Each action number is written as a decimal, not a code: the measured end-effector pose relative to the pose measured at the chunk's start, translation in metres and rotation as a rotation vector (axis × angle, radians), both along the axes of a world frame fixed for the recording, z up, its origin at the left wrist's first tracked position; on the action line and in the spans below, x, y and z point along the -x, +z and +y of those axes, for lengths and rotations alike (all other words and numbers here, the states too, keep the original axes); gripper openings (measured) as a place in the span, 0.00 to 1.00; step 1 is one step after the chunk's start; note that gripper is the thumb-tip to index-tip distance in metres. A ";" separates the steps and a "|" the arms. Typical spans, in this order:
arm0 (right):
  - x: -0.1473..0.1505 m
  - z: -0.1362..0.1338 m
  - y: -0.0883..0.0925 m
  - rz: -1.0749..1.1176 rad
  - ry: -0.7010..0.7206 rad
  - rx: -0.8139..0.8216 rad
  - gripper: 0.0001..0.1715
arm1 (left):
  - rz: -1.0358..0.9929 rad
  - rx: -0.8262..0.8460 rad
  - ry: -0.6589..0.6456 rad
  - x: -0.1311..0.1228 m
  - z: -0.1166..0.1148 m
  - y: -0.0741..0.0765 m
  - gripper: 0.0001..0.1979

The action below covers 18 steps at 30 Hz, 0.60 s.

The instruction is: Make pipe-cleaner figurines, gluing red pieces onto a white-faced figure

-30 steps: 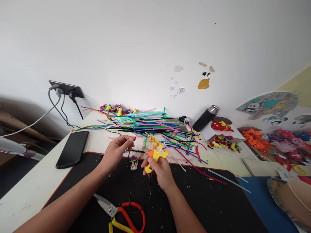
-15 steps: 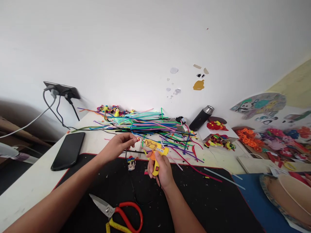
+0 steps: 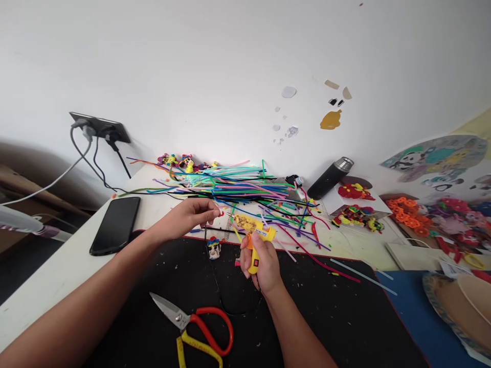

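My right hand (image 3: 263,267) is closed round the grip of a yellow and orange hot glue gun (image 3: 253,235), its nozzle aimed left at my left fingertips. My left hand (image 3: 191,215) pinches a tiny red piece (image 3: 221,212) just in front of the nozzle. Below the two hands a small painted figure head (image 3: 214,248) lies on the black mat (image 3: 345,317). The gun's black cord (image 3: 233,306) loops over the mat toward me.
Red-handled scissors (image 3: 194,322) lie on the mat near me. A black phone (image 3: 115,224) rests at left, below a wall socket with cables (image 3: 97,134). A heap of coloured pipe cleaners (image 3: 245,186) spreads behind the hands. A black flask (image 3: 329,178) and coloured craft pieces (image 3: 358,214) sit at right.
The right hand turned the glue gun from tilted to level and brought its nozzle up to the left fingertips. The left hand stayed pinched. The camera shifted slightly.
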State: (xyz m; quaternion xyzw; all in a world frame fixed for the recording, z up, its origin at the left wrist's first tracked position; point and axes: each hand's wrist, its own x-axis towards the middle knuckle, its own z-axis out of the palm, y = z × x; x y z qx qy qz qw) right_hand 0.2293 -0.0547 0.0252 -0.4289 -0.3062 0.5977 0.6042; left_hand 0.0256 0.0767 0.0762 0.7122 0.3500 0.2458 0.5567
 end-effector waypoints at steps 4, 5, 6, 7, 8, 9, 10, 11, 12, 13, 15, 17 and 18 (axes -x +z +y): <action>0.000 -0.001 0.000 -0.012 0.008 0.008 0.35 | -0.019 -0.008 -0.002 -0.003 -0.003 0.002 0.23; 0.000 -0.001 0.000 -0.017 0.006 0.008 0.35 | -0.018 -0.011 0.003 -0.004 -0.003 0.002 0.23; 0.000 -0.001 0.000 -0.021 0.004 0.008 0.35 | -0.015 -0.014 0.009 -0.004 -0.004 0.003 0.24; 0.000 -0.001 0.000 -0.024 0.002 0.009 0.35 | -0.011 -0.018 0.014 -0.005 -0.004 0.004 0.24; 0.000 -0.001 -0.001 -0.025 0.002 0.009 0.35 | -0.007 -0.021 0.018 -0.005 -0.005 0.005 0.25; 0.000 -0.001 -0.001 -0.025 0.002 0.008 0.35 | -0.005 -0.023 0.022 -0.005 -0.005 0.005 0.25; 0.000 -0.001 -0.001 -0.023 0.004 0.007 0.35 | -0.007 -0.022 0.026 -0.005 -0.005 0.006 0.25; 0.000 -0.001 -0.001 -0.019 0.007 0.006 0.35 | -0.010 -0.021 0.028 -0.005 -0.005 0.006 0.25; 0.000 -0.001 -0.002 -0.014 0.009 0.004 0.35 | -0.015 -0.017 0.029 -0.005 -0.005 0.006 0.25; 0.000 -0.001 -0.002 -0.009 0.010 0.003 0.35 | -0.020 -0.011 0.028 -0.005 -0.005 0.006 0.25; 0.000 -0.001 -0.002 -0.001 0.011 0.004 0.34 | -0.029 -0.003 0.025 -0.005 -0.005 0.005 0.24; 0.000 -0.001 -0.003 0.001 0.009 0.006 0.34 | -0.032 -0.001 0.021 -0.005 -0.005 0.004 0.24; 0.000 -0.001 -0.003 0.000 0.008 0.006 0.35 | -0.032 -0.002 0.017 -0.005 -0.005 0.004 0.24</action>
